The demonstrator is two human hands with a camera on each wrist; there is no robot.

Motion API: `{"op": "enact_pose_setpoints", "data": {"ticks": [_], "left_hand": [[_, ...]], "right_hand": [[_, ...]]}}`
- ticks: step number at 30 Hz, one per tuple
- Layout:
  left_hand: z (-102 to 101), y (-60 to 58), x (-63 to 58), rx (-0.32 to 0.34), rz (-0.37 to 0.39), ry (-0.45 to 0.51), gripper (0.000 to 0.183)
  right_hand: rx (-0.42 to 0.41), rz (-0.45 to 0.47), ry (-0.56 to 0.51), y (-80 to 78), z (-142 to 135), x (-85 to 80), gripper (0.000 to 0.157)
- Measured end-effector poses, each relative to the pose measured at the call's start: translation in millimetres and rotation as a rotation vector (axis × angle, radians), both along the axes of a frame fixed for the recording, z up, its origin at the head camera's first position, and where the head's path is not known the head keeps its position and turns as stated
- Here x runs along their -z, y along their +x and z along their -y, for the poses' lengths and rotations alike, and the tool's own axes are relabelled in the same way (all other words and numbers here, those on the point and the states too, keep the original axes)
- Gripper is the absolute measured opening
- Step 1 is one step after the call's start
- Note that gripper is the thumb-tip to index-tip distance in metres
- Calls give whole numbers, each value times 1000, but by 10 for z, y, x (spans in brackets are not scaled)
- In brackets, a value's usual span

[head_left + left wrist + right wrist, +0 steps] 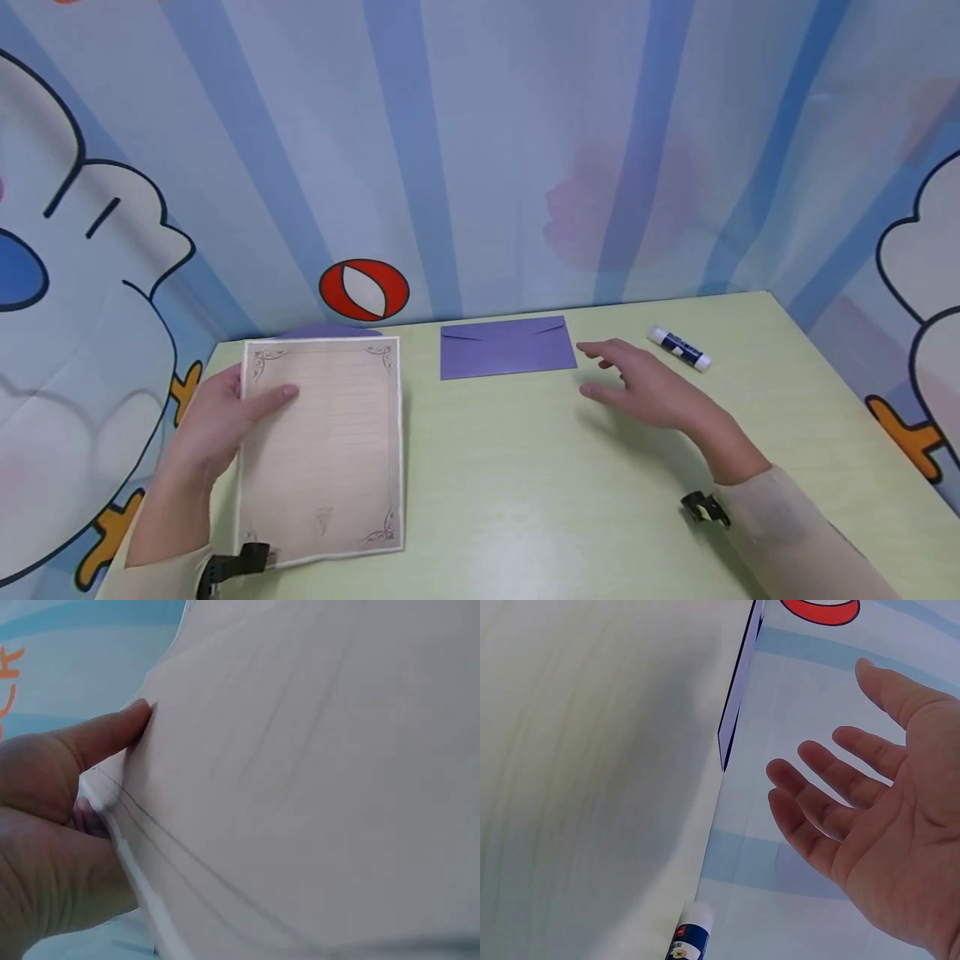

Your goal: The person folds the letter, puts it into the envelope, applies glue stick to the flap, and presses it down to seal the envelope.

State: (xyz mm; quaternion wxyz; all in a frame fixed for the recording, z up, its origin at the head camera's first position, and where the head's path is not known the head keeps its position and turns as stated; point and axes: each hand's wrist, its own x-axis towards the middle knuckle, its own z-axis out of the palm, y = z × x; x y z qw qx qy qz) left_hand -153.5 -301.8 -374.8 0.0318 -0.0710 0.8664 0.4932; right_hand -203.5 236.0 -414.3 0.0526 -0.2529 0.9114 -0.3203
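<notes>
My left hand (pixel 222 417) pinches a sheet of cream letter paper (pixel 322 458) at its left edge, thumb on the front and the other fingers behind. The paper has faint ruled lines and scrolled corner ornaments; in the left wrist view the sheet (pixel 315 765) fills most of the picture. Over the table, my right hand (pixel 645 387) hovers with spread, relaxed fingers and holds nothing. Just left of its fingertips lies a purple envelope (pixel 507 350). A white and dark blue glue stick (pixel 679 347) lies beyond that hand to the right.
The pale wooden table (pixel 517 483) meets a blue cartoon-printed backdrop (pixel 510 150) along its rear edge. Part of another purple item (pixel 330 332) peeks out behind the top of the paper. Dark straps with small cameras sit at both wrists.
</notes>
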Motion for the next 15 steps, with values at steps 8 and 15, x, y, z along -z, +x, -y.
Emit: {"op": "enact_pose_setpoints", "data": {"ticks": [8,15], "left_hand": [[-616,-314,56,-17,-26,203,57],[-1147,-570,198,-21,-51,361,46]], "right_hand": [[11,34,-75,-66,123,-22,65],[9,44,-148,-140,290,-12,63]]}}
